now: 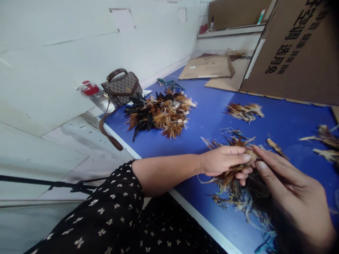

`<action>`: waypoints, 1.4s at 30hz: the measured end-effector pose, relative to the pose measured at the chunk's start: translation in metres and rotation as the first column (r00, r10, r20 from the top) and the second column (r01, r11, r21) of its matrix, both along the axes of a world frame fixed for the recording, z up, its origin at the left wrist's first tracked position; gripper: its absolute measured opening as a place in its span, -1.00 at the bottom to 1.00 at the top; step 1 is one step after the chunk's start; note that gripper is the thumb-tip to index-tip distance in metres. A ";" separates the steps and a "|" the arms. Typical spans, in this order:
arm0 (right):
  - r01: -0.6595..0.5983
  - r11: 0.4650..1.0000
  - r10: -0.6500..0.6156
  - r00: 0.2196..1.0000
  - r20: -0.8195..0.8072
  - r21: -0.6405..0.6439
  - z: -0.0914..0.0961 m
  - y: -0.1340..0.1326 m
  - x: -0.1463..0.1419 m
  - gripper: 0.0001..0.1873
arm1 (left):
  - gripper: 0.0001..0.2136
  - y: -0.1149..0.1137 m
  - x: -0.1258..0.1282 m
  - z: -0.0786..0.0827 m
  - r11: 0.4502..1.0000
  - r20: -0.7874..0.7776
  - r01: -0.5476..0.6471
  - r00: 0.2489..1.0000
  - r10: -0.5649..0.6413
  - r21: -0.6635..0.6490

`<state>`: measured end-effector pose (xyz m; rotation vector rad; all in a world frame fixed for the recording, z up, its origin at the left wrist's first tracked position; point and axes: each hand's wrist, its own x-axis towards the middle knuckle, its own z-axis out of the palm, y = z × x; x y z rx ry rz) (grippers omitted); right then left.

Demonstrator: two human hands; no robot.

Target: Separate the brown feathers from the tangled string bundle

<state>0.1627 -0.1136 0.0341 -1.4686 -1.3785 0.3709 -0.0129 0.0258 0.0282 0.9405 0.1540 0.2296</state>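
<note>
Tabletop edge: the blue tabletop (206, 130) ends in a white edge, running diagonally from beside the handbag (124, 91) down under the left forearm (169, 171) toward the lower right.
Room to move: a broad stretch of blue lies between the large feather pile (169, 114) and the small feather clump (245, 112); more blue shows between that clump and the hands.
Far bounds: a pale wall (66, 63) along the left; flat cardboard (205, 67) at the back; a large printed cardboard panel (291, 53) at the right.
Left corner: handbag near the edge, its strap hanging over; red-capped bottle (97, 97) leaning just beside it.
Left hand (226, 160): closed — thumb pressed over a feather bunch (253, 155), fingers curled beneath.
Right hand (296, 190): partly closed, thumb and forefinger near together, touching the bunch's pale end; cannot tell whether they grip it.
Feather bunch: between both hands, above the tabletop's near side.
Below the hands: a tangle of loose strands (246, 204) and dark feathers, spreading toward the near edge.
Right side: one brown feather piece (277, 148) beyond the right hand; further scraps (327, 139) at the margin.
</note>
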 end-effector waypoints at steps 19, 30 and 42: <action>-0.020 0.999 0.022 0.998 0.065 -0.037 0.002 0.006 0.010 -0.55 | -0.66 -0.006 -0.008 0.017 0.999 -0.128 -0.014 0.992 0.010 -0.031; -0.224 0.974 0.225 0.967 -0.119 0.023 0.021 0.012 0.008 -0.83 | -0.74 -0.005 -0.018 0.019 0.980 -0.144 0.197 0.969 -0.200 -0.029; -0.104 0.979 0.103 0.995 0.013 0.174 0.014 0.015 -0.003 -0.88 | -0.78 -0.011 -0.011 0.024 0.996 -0.192 0.091 0.977 -0.087 0.012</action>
